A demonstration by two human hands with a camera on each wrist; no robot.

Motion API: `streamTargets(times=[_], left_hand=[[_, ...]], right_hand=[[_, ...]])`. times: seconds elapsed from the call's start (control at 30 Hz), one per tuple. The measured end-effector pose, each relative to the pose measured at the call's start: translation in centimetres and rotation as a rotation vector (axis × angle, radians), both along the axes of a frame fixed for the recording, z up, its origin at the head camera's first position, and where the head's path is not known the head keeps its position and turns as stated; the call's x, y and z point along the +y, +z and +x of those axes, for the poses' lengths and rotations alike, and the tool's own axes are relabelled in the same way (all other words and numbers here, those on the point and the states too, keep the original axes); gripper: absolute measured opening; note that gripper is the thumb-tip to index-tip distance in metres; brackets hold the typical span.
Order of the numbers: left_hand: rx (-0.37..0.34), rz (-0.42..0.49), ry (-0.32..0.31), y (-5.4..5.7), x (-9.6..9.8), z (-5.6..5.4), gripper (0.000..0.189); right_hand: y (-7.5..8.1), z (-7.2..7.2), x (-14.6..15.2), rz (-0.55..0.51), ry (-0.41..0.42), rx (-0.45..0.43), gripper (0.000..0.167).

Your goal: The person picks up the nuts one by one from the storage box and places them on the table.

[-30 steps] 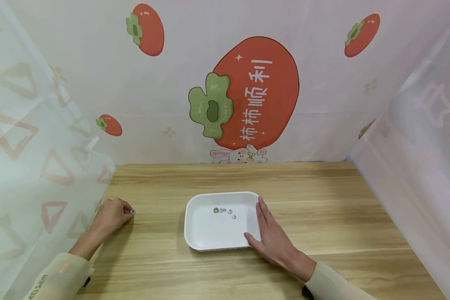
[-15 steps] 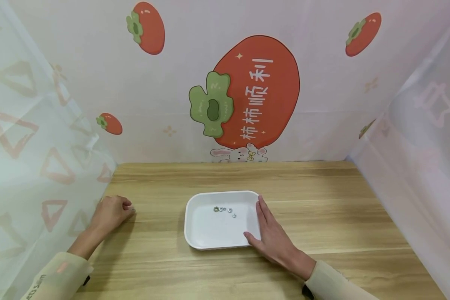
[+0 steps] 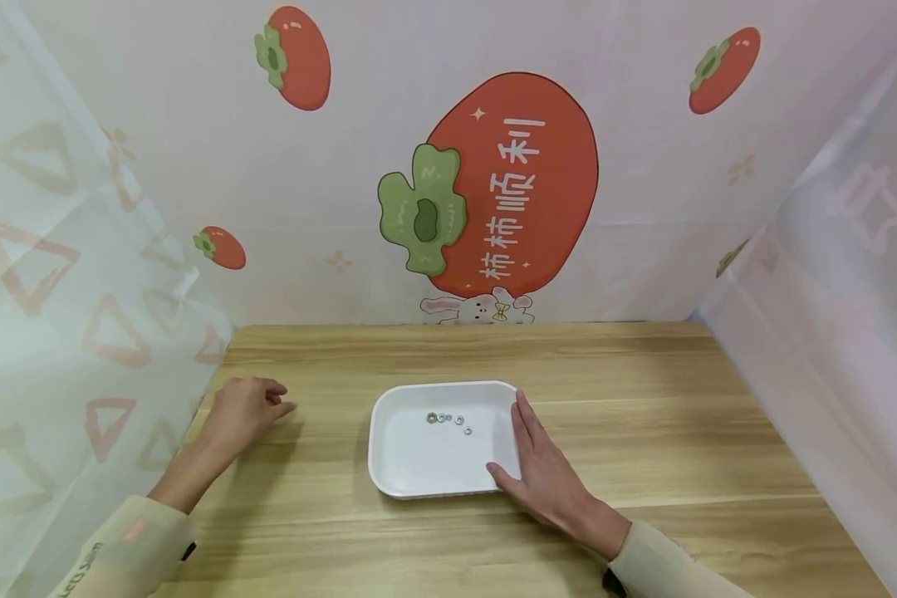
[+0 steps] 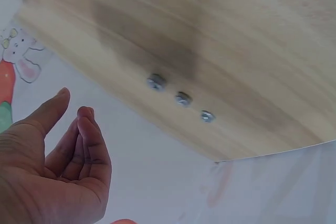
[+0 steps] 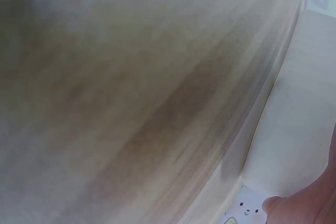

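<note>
Shifted rightward since earlier, the left hand (image 3: 247,409) has parted, empty fingers near three small silver metal nuts (image 4: 182,98) on the wood-grain counter (image 3: 680,432); the right hand (image 3: 549,482) rests straight fingers against a white rectangular tray (image 3: 441,465).

Soft light fills the head view; the bare left hand (image 3: 245,409) shadows the tan wood-grain counter (image 3: 643,448). The left wrist view slightly blurs three small silvery metal pieces (image 4: 182,98); the right's smears heavily.

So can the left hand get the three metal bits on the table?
Probably yes: the left hand looks empty, and in its wrist view nothing covers the three metal bits on the table.
</note>
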State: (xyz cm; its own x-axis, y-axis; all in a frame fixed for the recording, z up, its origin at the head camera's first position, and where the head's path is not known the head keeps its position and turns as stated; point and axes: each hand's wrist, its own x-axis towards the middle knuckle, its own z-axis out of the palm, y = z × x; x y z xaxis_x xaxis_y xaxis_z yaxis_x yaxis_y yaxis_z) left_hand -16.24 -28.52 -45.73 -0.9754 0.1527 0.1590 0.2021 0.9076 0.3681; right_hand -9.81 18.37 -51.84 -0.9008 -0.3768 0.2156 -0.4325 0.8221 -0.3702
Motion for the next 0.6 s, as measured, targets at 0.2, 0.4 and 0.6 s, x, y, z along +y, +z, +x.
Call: streamTargets(times=[0.2, 0.4, 0.6], left_hand=[[0.026, -0.002, -0.043, 1.1, 2.0, -0.1, 0.026], [0.043, 0.019, -0.066, 1.9, 3.7, -0.3, 0.024], [0.088, 0.019, -0.109, 2.5, 5.6, -0.6, 0.021]], right_hand=[[-0.1, 0.0, 0.0, 0.003, 0.002, 0.004, 0.101], [0.0, 0.0, 0.0, 0.008, -0.002, -0.008, 0.102], [-0.1, -0.1, 0.0, 0.008, -0.002, -0.008, 0.102]])
